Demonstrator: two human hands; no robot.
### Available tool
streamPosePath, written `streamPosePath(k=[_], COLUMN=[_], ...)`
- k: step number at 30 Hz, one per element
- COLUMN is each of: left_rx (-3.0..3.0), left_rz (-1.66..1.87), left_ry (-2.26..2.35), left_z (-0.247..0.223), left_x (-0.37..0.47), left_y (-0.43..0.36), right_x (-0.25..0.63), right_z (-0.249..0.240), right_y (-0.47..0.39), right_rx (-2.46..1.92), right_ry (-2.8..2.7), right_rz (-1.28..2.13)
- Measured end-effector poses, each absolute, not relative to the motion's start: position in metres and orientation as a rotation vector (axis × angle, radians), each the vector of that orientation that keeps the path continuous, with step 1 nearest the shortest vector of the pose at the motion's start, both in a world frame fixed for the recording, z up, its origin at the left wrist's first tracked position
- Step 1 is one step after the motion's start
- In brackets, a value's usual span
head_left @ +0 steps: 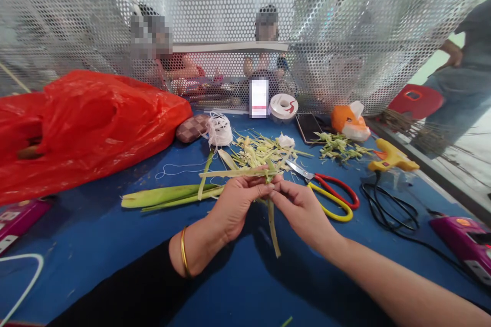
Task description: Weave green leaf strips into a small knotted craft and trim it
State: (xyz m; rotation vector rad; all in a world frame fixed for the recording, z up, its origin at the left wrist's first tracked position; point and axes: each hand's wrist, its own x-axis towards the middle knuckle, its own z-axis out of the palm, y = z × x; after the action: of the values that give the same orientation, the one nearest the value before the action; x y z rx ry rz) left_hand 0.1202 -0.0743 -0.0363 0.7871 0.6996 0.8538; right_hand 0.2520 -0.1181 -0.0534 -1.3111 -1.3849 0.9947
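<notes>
My left hand [240,199] and my right hand [297,204] meet over the middle of the blue table. Both are closed, pinching a small woven piece made of pale green leaf strips [270,172]. One strip end sticks out to the left, another hangs down between the hands. Fingers partly cover the piece. To the left lie long green leaf stalks [161,196]. Behind the hands is a heap of cut leaf scraps [251,148]. Close to my right hand rest open scissors [333,191] with one red and one yellow handle.
A red plastic bag [95,127] fills the left side. Farther back stand white string [220,130], a ribbon spool [284,107] and a phone [309,127]. A yellow glue gun [393,156] with a black cable and a purple power strip [464,240] lie right. People sit behind a perforated screen [215,5].
</notes>
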Motion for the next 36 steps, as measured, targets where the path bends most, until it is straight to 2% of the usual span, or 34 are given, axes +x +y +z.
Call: streamPosePath(k=[24,27,31,36], left_rx=[0.657,0.665,0.69,0.748], left_rz=[0.904,0.912,0.884,0.769], left_ry=[0.791,0.813,0.809,0.804], left_z=[-0.034,-0.035,-0.033,-0.032], left_x=[0.115,0.114,0.111,0.113], left_y=[-0.067,-0.064,-0.062,-0.066], right_x=[0.252,0.258,0.271,0.277], right_z=[-0.039,-0.038,-0.037,-0.042], right_y=[-0.124,-0.125,-0.119,-0.111], right_rx=[-1.189,-1.25,-1.394,-1.389], right_ry=[-1.804,-1.929,-1.918,-2.125], right_rz=[0.712,0.468,-0.152,-0.197])
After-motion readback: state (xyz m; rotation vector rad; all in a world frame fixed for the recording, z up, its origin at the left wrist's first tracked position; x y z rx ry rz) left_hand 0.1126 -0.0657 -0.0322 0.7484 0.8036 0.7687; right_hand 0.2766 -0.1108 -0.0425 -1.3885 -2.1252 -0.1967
